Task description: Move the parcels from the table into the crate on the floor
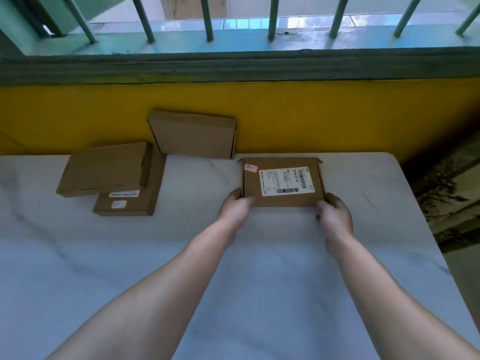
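White table (130, 268) by yellow wall (350, 113), barred window (207, 19) above; L hand (233, 210), R hand (335, 216) fingers (322, 206) grip labelled parcel (252, 185).

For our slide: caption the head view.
Left hand and right hand grip the labelled parcel by its near corners on the table.

I count four flat brown cardboard parcels on one white marble-patterned table (259, 281). One is the labelled parcel (252, 189), one is the leaning parcel (193, 136), and two are stacked at the left, the top parcel (104, 168) over the bottom parcel (155, 178). Two white printed labels show: one large shipping label (284, 181) and one narrow strip label (124, 194). There are two small red-and-white stickers, the right sticker (250, 167) and the left sticker (118, 203). I have two hands in view, my left hand (235, 207) and my right hand (333, 213). At least seven green window bars (272, 16) are visible, though the row runs off the frame.
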